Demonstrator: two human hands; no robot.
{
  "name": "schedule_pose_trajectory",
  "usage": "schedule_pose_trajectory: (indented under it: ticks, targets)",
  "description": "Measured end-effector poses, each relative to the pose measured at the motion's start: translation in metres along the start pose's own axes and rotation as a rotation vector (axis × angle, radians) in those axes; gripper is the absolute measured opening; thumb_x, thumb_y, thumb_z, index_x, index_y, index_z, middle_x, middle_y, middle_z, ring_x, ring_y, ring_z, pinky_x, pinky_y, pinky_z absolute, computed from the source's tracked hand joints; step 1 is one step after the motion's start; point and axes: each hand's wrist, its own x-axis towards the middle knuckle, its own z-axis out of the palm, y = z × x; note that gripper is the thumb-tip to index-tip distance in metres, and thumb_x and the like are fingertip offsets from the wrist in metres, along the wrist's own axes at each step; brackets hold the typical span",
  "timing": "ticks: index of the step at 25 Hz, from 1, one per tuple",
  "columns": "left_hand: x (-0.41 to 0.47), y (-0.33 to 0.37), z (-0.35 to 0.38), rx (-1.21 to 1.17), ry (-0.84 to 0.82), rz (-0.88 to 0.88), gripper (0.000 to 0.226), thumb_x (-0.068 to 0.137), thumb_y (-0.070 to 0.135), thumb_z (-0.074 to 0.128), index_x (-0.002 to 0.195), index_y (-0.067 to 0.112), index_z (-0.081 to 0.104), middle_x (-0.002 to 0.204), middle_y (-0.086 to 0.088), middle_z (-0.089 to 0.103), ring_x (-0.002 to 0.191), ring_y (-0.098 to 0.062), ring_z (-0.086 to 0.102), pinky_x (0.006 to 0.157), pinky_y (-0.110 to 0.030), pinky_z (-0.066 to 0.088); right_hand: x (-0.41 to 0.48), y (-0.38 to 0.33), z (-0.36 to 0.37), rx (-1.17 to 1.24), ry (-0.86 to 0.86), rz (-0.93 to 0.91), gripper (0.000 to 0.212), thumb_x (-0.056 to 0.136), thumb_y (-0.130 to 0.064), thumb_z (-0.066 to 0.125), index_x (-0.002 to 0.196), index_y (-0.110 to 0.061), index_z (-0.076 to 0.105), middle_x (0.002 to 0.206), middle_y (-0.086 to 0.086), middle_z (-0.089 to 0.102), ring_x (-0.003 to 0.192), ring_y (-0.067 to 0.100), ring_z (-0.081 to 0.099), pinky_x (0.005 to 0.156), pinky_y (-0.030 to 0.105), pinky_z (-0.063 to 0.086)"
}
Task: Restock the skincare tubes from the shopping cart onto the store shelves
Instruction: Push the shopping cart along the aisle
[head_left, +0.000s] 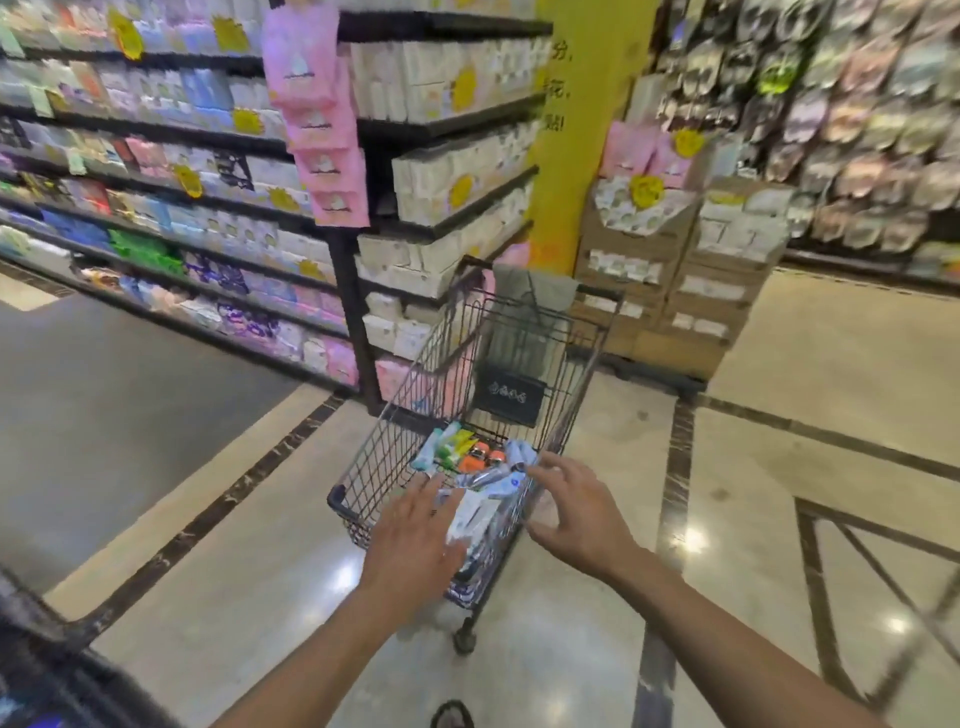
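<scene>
Firstly, store shelves (171, 171), stocked, at left, well apart from the hands. Left hand (415, 525), fingers straight and apart, empty, above the shopping cart (371, 460); skincare tubes (467, 452) heaped in its basket; right hand (576, 514), fingers spread, empty, over the right rim. Advised: grip few tubes per hand, mid-body, lifting clear of the rim.

A yellow pillar (582, 156) stands beside stacked cardboard boxes (691, 291) on the glossy tiled floor (831, 389).

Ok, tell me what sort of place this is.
Most likely a supermarket aisle: long shelves packed with boxed goods, a wire shopping cart holding skincare tubes, and stacked cardboard cases on the polished floor.
</scene>
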Motion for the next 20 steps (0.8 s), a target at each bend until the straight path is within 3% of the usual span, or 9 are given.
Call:
schedule_pose_trajectory:
  ticks: [2, 4, 8, 11, 13, 16, 20]
  targets:
    - [0.038, 0.019, 0.009, 0.014, 0.014, 0.079, 0.063, 0.099, 0.057, 0.039, 0.156, 0.032, 0.033, 0.164, -0.005, 0.036, 0.151, -0.031, 0.036, 0.119, -0.05, 0.034, 0.005, 0.031, -0.007, -0.005, 0.014, 0.06, 0.078, 0.074, -0.065, 0.048, 0.146, -0.033, 0.048, 0.156, 0.002, 0.041, 0.144, 0.025, 0.036, 0.114, 0.045, 0.037]
    - [0.078, 0.037, 0.018, 0.004, -0.025, 0.137, 0.061, 0.096, 0.056, 0.042, 0.152, 0.032, 0.04, 0.158, -0.006, 0.045, 0.146, -0.031, 0.044, 0.114, -0.05, 0.041, 0.015, 0.062, -0.015, -0.013, 0.021, 0.133, 0.073, 0.079, -0.061, 0.056, 0.146, -0.035, 0.046, 0.158, 0.0, 0.038, 0.146, 0.023, 0.033, 0.115, 0.044, 0.036]
    - [0.166, 0.065, 0.039, -0.026, -0.054, 0.222, 0.067, 0.097, 0.061, 0.033, 0.157, 0.03, 0.037, 0.168, -0.007, 0.028, 0.156, -0.031, 0.023, 0.123, -0.052, 0.023, 0.043, 0.123, -0.03, -0.041, 0.029, 0.253, 0.071, 0.083, -0.056, 0.064, 0.147, -0.034, 0.044, 0.16, -0.001, 0.035, 0.146, 0.023, 0.032, 0.115, 0.043, 0.035]
    - [0.233, 0.088, 0.041, -0.035, -0.059, 0.297, 0.069, 0.097, 0.062, 0.025, 0.157, 0.03, 0.037, 0.168, -0.008, 0.029, 0.156, -0.032, 0.024, 0.123, -0.052, 0.024, 0.071, 0.166, -0.045, -0.047, 0.053, 0.355, 0.071, 0.082, -0.056, 0.065, 0.147, -0.033, 0.045, 0.16, 0.0, 0.036, 0.145, 0.025, 0.034, 0.115, 0.044, 0.036]
    - [0.271, 0.102, 0.044, -0.047, -0.077, 0.322, 0.066, 0.102, 0.061, 0.029, 0.161, 0.031, 0.027, 0.171, -0.006, 0.019, 0.159, -0.031, 0.014, 0.125, -0.051, 0.019, 0.087, 0.192, -0.051, -0.057, 0.057, 0.408, 0.071, 0.081, -0.055, 0.067, 0.146, -0.033, 0.047, 0.159, 0.0, 0.038, 0.144, 0.025, 0.036, 0.114, 0.043, 0.037]
    - [0.311, 0.114, 0.051, -0.062, -0.088, 0.34, 0.068, 0.104, 0.06, 0.029, 0.164, 0.032, 0.014, 0.174, -0.004, 0.004, 0.16, -0.027, -0.002, 0.127, -0.05, 0.009, 0.106, 0.223, -0.054, -0.058, 0.053, 0.442, 0.072, 0.079, -0.057, 0.065, 0.145, -0.034, 0.048, 0.158, -0.001, 0.04, 0.144, 0.025, 0.037, 0.113, 0.043, 0.039]
    - [0.364, 0.125, 0.061, -0.052, -0.125, 0.312, 0.066, 0.105, 0.057, 0.029, 0.164, 0.031, 0.012, 0.174, -0.003, 0.002, 0.16, -0.026, -0.004, 0.128, -0.049, 0.009, 0.158, 0.269, -0.052, -0.068, 0.022, 0.41, 0.07, 0.082, -0.056, 0.066, 0.146, -0.034, 0.047, 0.158, -0.001, 0.039, 0.144, 0.024, 0.036, 0.114, 0.042, 0.035]
